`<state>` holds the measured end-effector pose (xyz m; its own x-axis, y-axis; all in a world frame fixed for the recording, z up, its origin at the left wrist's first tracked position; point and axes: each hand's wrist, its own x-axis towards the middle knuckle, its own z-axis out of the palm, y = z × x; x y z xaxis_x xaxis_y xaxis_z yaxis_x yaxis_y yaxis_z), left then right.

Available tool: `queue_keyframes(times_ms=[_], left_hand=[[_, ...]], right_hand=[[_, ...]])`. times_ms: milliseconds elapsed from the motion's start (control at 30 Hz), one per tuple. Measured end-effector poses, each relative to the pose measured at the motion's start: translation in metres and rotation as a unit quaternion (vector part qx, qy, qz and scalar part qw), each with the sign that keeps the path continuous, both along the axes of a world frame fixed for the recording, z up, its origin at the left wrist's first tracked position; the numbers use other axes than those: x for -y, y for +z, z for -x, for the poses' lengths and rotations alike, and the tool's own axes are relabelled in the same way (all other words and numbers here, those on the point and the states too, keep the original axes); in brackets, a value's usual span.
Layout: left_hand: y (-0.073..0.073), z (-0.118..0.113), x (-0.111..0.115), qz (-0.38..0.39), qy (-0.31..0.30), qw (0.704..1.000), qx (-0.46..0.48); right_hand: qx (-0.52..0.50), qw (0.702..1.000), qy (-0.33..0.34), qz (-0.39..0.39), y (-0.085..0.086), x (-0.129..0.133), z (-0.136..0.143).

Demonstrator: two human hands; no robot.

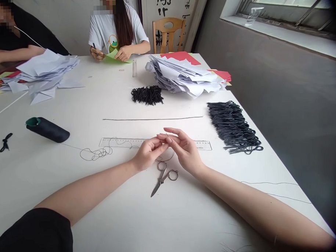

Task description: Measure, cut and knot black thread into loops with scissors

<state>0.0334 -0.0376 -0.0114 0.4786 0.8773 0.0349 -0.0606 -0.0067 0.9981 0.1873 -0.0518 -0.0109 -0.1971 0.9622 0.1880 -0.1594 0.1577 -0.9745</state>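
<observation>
My left hand (pixel 148 151) and my right hand (pixel 187 149) meet over the middle of the table, thumbs and fingertips pinched together. Black thread (pixel 96 153) runs loosely from a dark spool (pixel 51 131) on the left toward my hands, and a loop of it hangs below the fingers. A short bit of thread seems to stick up at my right fingertips. Beneath my hands lies a clear ruler (pixel 203 144), partly covered by them. Metal scissors (pixel 163 177) rest just in front, blades toward me.
A straight black cord (pixel 152 118) lies beyond the ruler. Looped black cords (pixel 232 127) are stacked at right, a black bundle (pixel 147 95) farther back. Paper piles (pixel 185 75) stand behind. A co-worker (pixel 117 32) across the table handles green paper (pixel 117 57); another person sits at left.
</observation>
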Motion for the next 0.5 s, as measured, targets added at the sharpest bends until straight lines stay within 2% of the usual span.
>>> queue_keyframes(times_ms=[133,300,400,500], left_hand=[[-0.002,0.009,0.001,-0.009,0.047,0.998,-0.04],[-0.008,0.014,-0.002,-0.023,0.062,0.997,-0.047],[-0.009,0.014,-0.004,-0.005,0.081,0.996,-0.046],[-0.01,0.013,-0.004,0.022,0.088,0.995,-0.037]], right_hand=[[-0.023,0.998,0.008,0.057,-0.001,-0.002,-0.002],[-0.023,0.994,-0.032,0.105,-0.002,-0.005,-0.005],[0.028,0.994,-0.066,0.077,-0.004,-0.007,-0.008],[0.093,0.99,-0.104,-0.018,-0.005,-0.007,-0.012]])
